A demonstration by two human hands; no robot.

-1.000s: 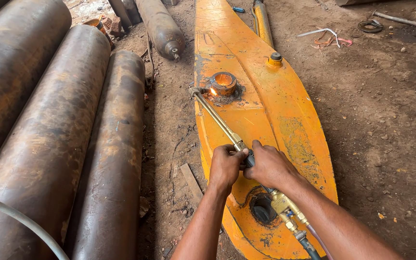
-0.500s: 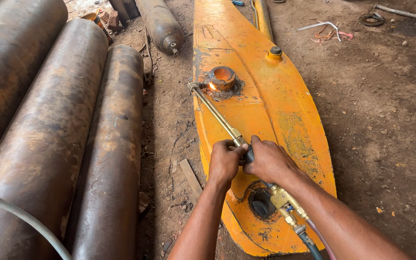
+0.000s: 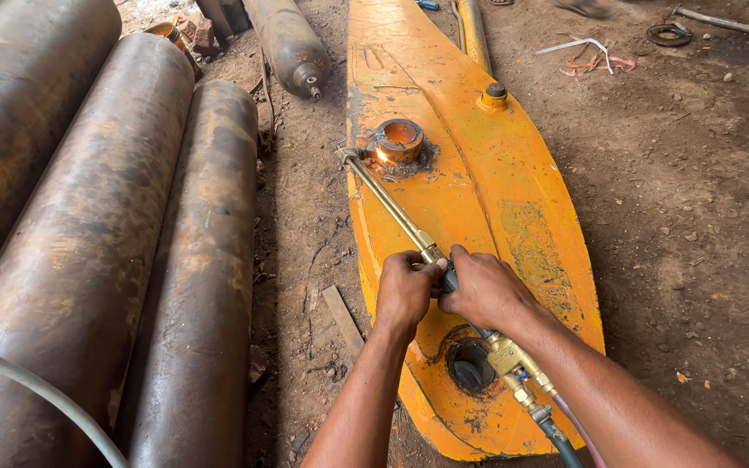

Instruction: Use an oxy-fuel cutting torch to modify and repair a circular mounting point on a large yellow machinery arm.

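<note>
The torch point(image 3: 409, 230) lies slanted across the left half of the yellow panel point(image 3: 496, 182), its brass tube running from the hands up to a bent tip beside the ring point(image 3: 399, 139). A small bright flame shows at the tip, just touching the ring's near left side, and the metal around the ring is scorched dark. The left hand point(image 3: 405, 293) has its grip wrapped tight round the tube where it meets the handle. The right hand point(image 3: 485, 290) is closed round the handle just behind it, thumb forward, the two hands touching. Behind the right wrist the brass valve block point(image 3: 513, 364) sticks out, with two hoses point(image 3: 565, 438), one dark green and one pink, leading off the bottom edge of the view.

The panel rests on the dirt floor point(image 3: 695, 217), narrowing toward its near end, where a dark round hole point(image 3: 470, 366) sits under the right forearm. A small cap point(image 3: 496, 91) stands near the panel's right edge, farther up. Left of the panel lie three big rusty pipes point(image 3: 88, 217) side by side, and a gas cylinder point(image 3: 288, 43) lies near the top. A grey hose point(image 3: 36, 390) crosses the bottom left corner.
</note>
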